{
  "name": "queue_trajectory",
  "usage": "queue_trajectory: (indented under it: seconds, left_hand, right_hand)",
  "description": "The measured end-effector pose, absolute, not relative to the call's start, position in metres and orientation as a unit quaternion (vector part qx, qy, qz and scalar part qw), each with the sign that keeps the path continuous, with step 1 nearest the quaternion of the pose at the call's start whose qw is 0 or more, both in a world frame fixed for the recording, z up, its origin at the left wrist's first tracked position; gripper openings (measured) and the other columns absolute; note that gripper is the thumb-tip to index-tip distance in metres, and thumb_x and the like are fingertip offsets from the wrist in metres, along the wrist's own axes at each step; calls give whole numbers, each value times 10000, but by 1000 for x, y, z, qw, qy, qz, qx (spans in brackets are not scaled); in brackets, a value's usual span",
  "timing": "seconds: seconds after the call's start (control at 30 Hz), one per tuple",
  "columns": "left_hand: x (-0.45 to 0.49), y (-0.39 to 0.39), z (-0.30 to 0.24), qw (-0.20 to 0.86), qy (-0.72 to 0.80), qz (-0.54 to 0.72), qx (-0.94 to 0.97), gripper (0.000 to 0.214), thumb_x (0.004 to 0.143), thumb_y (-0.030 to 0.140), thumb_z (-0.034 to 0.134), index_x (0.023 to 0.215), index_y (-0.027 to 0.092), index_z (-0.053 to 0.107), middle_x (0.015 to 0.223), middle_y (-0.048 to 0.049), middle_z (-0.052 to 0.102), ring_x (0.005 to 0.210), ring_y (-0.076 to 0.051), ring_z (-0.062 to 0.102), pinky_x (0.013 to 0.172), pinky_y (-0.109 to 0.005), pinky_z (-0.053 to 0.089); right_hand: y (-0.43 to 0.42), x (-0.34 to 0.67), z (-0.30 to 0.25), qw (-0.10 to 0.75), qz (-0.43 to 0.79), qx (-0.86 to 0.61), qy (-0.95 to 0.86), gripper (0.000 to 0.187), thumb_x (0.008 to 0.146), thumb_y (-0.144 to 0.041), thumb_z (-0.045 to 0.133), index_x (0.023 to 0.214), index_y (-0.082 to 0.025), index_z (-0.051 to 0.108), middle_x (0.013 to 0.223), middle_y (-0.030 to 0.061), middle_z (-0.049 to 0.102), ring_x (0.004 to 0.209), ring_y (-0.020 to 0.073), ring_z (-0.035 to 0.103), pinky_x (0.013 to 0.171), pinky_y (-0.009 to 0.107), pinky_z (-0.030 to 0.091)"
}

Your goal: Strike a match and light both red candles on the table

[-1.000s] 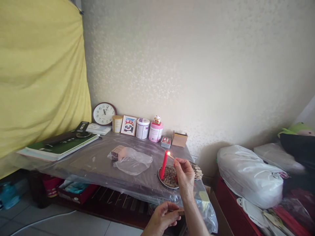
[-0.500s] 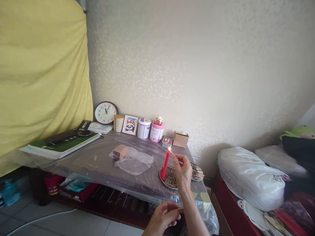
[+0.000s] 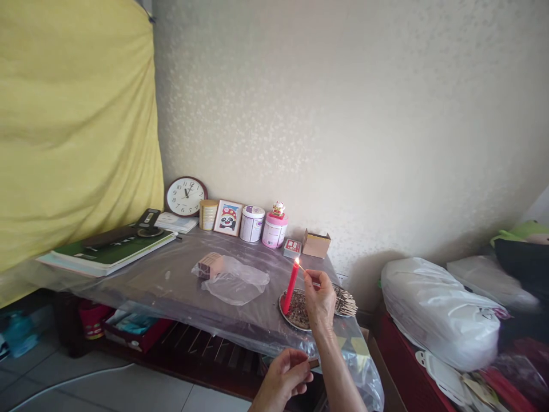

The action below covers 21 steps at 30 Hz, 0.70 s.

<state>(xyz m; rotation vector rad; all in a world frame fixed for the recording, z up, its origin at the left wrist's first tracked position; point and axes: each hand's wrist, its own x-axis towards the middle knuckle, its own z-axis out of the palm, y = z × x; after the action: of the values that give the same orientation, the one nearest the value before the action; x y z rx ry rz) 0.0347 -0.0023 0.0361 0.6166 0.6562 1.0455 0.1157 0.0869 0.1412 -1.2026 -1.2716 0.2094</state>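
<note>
Closely around a match (image 3: 302, 267), right fingers (image 3: 309, 282)

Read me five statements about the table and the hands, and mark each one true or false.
1. The right hand holds a matchstick near the tip of the candle. True.
2. The candle is blue. False: it is red.
3. The left hand holds a small brown object. True.
4. The small figurine stands on the clock. False: it stands on the pink tin.
5. The framed panda picture stands between two tins. True.
</note>
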Motion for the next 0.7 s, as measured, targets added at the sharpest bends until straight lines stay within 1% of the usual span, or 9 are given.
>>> queue_trajectory:
  seconds: [0.27, 0.53, 0.7]
  left_hand:
    - [35, -1, 33, 770, 303, 481, 290, 427, 484, 447, 856, 749, 179, 654, 711, 12, 656, 698, -151, 619, 672, -275, 393]
    - [38, 0, 29, 765, 310, 484, 290, 454, 462, 465, 859, 747, 177, 653, 706, 16, 656, 684, -139, 621, 657, -265, 397]
    - [38, 0, 29, 767, 308, 481, 292, 439, 482, 456, 856, 751, 172, 654, 692, 18, 658, 682, -134, 619, 649, -259, 394]
  right_hand:
    - [86, 115, 143, 639, 92, -526, -554, 205, 734, -394, 594, 744, -202, 664, 749, 53, 705, 696, 206, 629, 648, 325, 495]
    - [84, 117, 142, 632, 94, -530, -557, 206, 767, -382, 575, 790, -198, 665, 774, 57, 699, 708, 212, 624, 672, 333, 487]
    - [84, 117, 142, 631, 99, -530, -559, 200, 774, -379, 577, 793, -199, 661, 776, 58, 695, 711, 214, 621, 678, 334, 484]
